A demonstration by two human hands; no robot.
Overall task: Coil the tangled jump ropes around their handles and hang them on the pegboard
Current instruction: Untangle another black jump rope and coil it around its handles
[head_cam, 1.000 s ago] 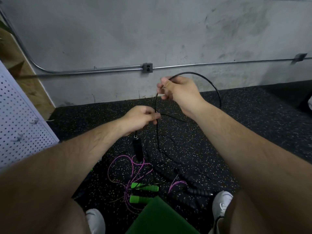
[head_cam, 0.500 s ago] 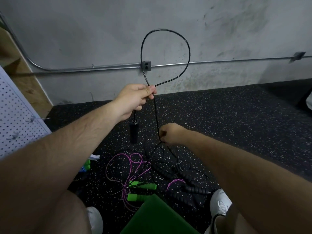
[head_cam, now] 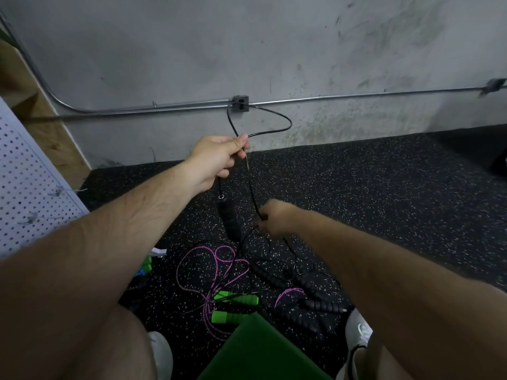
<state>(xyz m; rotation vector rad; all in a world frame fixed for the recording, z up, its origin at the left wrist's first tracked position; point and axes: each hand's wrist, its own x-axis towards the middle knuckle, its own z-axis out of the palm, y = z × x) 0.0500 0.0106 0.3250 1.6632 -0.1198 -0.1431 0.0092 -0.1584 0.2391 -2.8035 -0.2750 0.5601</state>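
Observation:
My left hand [head_cam: 219,157] is raised and pinches a thin black jump rope [head_cam: 277,117], which forms a small loop above the fingers. The rope's black handle [head_cam: 229,219] hangs below this hand. My right hand [head_cam: 274,220] grips the same rope lower down, near the floor. On the floor lies a tangle: a purple rope [head_cam: 214,259] with two green handles [head_cam: 236,297], thin black cord, and a thick black beaded rope [head_cam: 310,294]. The white pegboard [head_cam: 30,187] leans at the far left.
Black speckled rubber flooring [head_cam: 384,201] runs to a grey concrete wall with a metal conduit [head_cam: 356,97]. A green pad [head_cam: 258,349] and my white shoes [head_cam: 358,333] sit at the bottom. Small green and blue items [head_cam: 145,266] lie beside my left arm.
The loop above my left hand has shrunk from a tall arc to a small one as my right hand pulled rope down. Both hands keep their grip; the black handle swings slightly right.

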